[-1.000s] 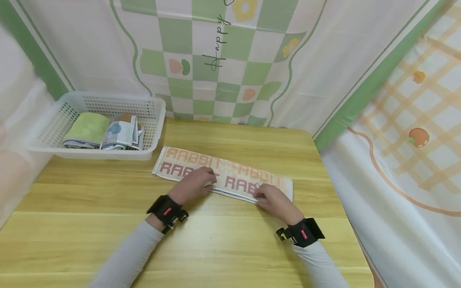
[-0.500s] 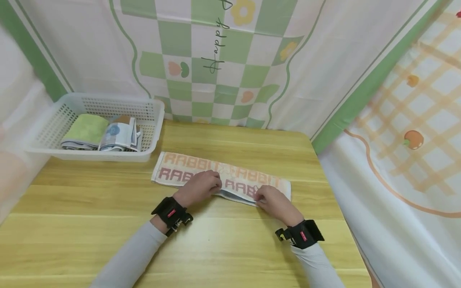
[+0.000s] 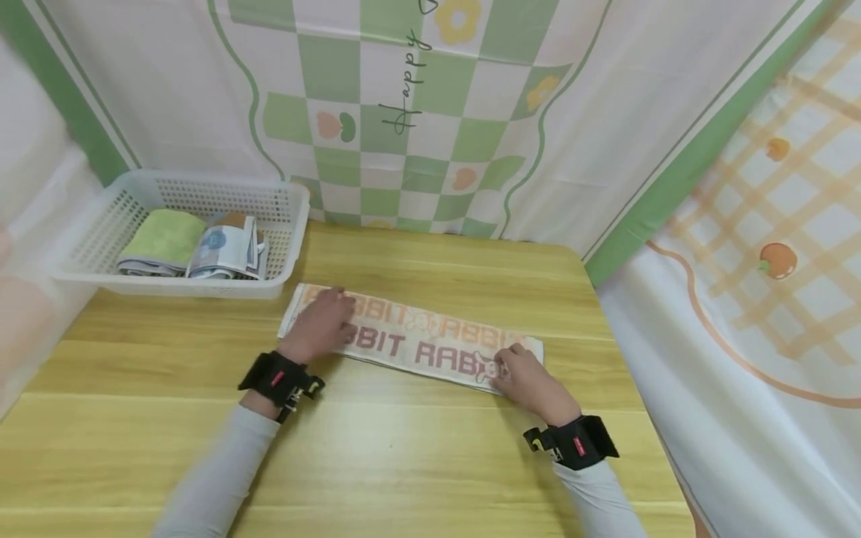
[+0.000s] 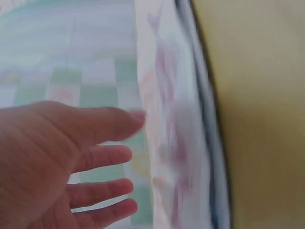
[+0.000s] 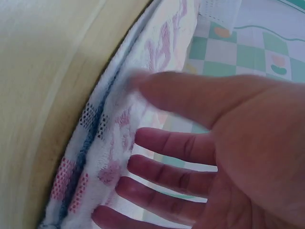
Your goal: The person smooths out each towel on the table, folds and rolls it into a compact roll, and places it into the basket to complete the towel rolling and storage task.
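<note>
A white towel, folded into a long flat strip with orange and dark pink "RABBIT" lettering, lies slantwise on the table. My left hand is over its left end, covering some letters. In the left wrist view the thumb and fingers are extended and apart, beside the towel's blurred edge. Near the right end, my right hand is at the front edge. The right wrist view has its fingers extended along the towel and the thumb blurred above the layered edge. Neither hand pinches the cloth.
A white perforated basket stands at the table's back left. Inside are a folded green towel and a folded white and blue towel. A checked green and white curtain hangs behind the wooden table.
My left hand has let go of the towel's front edge near the middle and moved left to its left end. The lifted edge now lies flat. My right hand has shifted slightly right.
</note>
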{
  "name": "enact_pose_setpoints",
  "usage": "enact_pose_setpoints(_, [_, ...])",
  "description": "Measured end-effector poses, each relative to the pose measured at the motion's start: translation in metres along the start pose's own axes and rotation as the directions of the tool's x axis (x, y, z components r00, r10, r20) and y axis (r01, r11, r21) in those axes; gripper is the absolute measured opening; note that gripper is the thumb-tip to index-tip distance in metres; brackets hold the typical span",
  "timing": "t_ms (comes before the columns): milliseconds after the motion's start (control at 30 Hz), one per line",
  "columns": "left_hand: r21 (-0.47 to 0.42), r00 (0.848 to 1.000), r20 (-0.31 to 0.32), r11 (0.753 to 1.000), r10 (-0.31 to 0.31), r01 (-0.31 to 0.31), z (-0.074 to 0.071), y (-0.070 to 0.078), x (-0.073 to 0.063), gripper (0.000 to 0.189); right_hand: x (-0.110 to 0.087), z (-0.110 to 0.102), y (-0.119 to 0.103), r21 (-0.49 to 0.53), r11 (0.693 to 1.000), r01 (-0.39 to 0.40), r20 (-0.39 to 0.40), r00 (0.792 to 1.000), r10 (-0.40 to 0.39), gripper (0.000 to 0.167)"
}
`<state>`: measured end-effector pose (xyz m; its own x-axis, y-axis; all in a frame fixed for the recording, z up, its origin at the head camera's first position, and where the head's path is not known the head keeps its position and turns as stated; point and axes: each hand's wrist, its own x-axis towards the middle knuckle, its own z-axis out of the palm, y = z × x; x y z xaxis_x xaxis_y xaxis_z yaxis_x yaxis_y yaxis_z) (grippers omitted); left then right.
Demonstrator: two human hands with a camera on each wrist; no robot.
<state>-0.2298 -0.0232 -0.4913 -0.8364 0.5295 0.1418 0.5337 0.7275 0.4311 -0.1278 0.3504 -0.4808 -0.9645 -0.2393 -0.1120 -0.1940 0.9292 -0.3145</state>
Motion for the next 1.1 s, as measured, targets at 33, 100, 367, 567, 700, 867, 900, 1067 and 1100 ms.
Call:
enact_pose_setpoints(33, [0.015,1.000,0.000,1.000,-0.015,0.015,-0.004,-0.007,0.000,0.027,0.000,-0.002,0.001,-0.003,1.000,-0.011,0.022,1.000,0.011,0.031])
enact_pose_setpoints(100, [0.016,0.999,0.012,0.999,-0.048,0.048,-0.011,-0.017,0.000,0.036,0.001,-0.005,0.004,0.001,1.000,-0.026,0.050,0.998,0.026,0.033])
enact_pose_setpoints(367, [-0.062,0.997,0.026,0.995,-0.078,0.079,-0.008,-0.035,-0.008,0.031,0.019,-0.011,0.025,-0.006,0.995,-0.098,0.007,0.995,0.098,0.020])
enact_pose_setpoints(567, [-0.105,0.998,0.011,0.992,-0.069,0.069,-0.001,-0.037,-0.009,0.030,0.031,-0.016,0.035,0.002,0.994,-0.111,-0.025,0.994,0.111,0.018])
enact_pose_setpoints(700, [-0.122,0.997,0.019,0.990,-0.074,0.075,0.000,-0.037,-0.009,0.031,0.037,-0.015,0.042,0.015,0.993,-0.114,-0.042,0.992,0.115,0.018])
enact_pose_setpoints(867, [-0.140,0.994,0.064,0.985,-0.091,0.100,-0.001,-0.036,-0.007,0.038,0.043,-0.012,0.055,0.016,0.994,-0.110,-0.089,0.990,0.111,0.020])
enact_pose_setpoints(900, [-0.145,0.992,0.076,0.983,-0.097,0.108,-0.001,-0.036,-0.006,0.040,0.045,-0.012,0.058,0.015,0.994,-0.105,-0.099,0.989,0.106,0.018])
enact_pose_setpoints(1067, [-0.169,0.992,0.094,0.981,-0.079,0.095,-0.002,-0.036,-0.005,0.042,0.049,-0.021,0.067,0.044,0.992,-0.115,-0.121,0.985,0.120,0.019])
enact_pose_setpoints(1100, [-0.169,0.993,0.092,0.982,-0.068,0.083,-0.002,-0.036,-0.004,0.041,0.048,-0.024,0.070,0.064,0.989,-0.136,-0.124,0.982,0.143,0.021])
